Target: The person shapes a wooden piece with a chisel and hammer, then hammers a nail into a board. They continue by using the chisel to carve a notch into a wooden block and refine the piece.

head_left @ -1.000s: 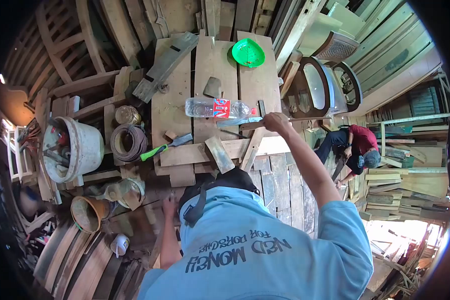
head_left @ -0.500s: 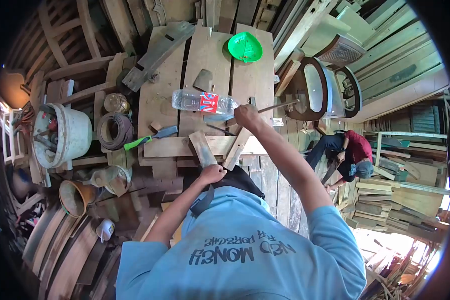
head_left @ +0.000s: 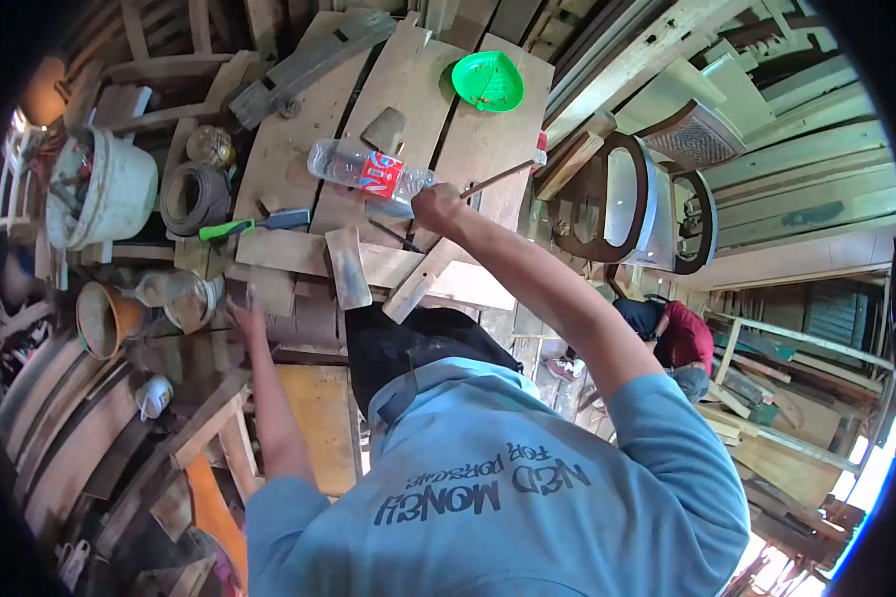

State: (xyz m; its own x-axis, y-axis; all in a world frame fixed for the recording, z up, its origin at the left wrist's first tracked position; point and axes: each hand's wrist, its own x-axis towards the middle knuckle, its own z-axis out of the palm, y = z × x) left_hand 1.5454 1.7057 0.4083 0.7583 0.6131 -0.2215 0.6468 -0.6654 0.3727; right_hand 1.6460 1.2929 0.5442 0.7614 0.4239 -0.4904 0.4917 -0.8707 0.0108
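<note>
My right hand [head_left: 438, 207] is closed round a thin stick [head_left: 503, 177] that points up and right over the bench. It is beside the neck end of a clear plastic bottle [head_left: 353, 173] with a red label, which lies on its side. My left hand [head_left: 247, 310] is off the bench's left front, with its fingers apart and nothing visible in them. Two short wood pieces rest slanted at the bench's front edge, one on the left [head_left: 347, 267] and one on the right [head_left: 420, 283].
A green dish [head_left: 488, 82], a grey block [head_left: 384, 130] and a green-handled tool [head_left: 227, 230] lie on the bench [head_left: 428, 109]. Left are a white bucket [head_left: 119, 194] and an orange pot [head_left: 108, 318]. A chair frame [head_left: 622, 199] and a crouching person [head_left: 685, 336] are at the right.
My left hand has let go of the left wood piece and moved left, away from it. My right hand still holds the stick. The whole view has shifted and tilted.
</note>
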